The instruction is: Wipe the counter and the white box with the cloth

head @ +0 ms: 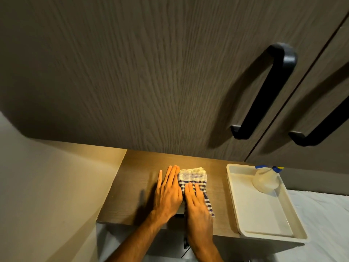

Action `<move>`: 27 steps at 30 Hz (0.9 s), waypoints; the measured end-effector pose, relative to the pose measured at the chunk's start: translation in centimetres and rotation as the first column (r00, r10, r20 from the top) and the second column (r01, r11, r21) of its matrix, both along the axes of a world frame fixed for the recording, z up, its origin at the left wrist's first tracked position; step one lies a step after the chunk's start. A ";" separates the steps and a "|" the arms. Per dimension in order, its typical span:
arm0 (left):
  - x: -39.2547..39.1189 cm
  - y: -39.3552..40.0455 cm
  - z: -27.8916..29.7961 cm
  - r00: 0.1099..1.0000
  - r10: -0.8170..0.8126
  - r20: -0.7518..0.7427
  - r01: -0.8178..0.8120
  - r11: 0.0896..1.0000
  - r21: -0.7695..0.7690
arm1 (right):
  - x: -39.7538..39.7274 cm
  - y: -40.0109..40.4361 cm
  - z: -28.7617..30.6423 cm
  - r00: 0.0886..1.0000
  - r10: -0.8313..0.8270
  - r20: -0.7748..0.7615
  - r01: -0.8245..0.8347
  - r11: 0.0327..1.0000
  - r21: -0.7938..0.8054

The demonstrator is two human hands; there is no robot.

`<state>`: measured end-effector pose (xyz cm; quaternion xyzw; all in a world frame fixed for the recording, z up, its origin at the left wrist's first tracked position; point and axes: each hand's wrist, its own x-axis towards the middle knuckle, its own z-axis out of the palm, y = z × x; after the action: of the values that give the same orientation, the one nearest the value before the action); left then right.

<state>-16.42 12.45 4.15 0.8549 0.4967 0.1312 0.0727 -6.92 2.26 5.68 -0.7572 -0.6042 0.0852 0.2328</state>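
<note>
A checked cloth [194,183], likely soft, light and easily bunched, lies mid-table [132,186] under the flat, spread right hand [196,203], the flat left hand [167,191] beside it; the white box [264,210] sits at the right.

Right hand [196,203] hides part of cloth [194,177]; second handle [321,133] cut off.

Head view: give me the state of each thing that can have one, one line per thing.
cloth: folded, lying flat on the counter, pressed under the right hand.
left hand: open, flat on the counter beside the cloth.
right hand: open, fingers flat on the cloth.
white box: on the counter's right end, holding only the spray bottle.
spray bottle: inside the white box, at its far end.
cabinet doors: shut.
</note>
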 end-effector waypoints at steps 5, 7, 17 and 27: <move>0.2 -0.1 0.1 0.997 -0.031 -0.078 0.031 1.000 0.004 | 2.0 3.4 3.6 0.976 -0.012 -0.218 0.014 1.000 0.007; 0.3 -0.1 0.3 0.994 -0.038 -0.099 0.038 0.999 -0.002 | 2.7 3.2 3.8 0.936 -0.080 -0.342 0.097 0.995 0.032; 0.2 0.1 -0.2 0.998 -0.032 -0.061 0.032 0.999 0.006 | 2.0 3.1 1.6 0.996 0.085 0.020 -0.085 0.996 -0.007; 0.1 0.1 0.4 0.996 -0.027 -0.083 0.028 1.000 0.005 | 1.6 1.4 0.1 0.994 0.106 0.035 -0.102 0.991 -0.091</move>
<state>-16.29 12.56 4.55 0.8665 0.4870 0.0965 0.0512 -5.36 3.63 5.76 -0.7358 -0.6431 0.1089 0.1822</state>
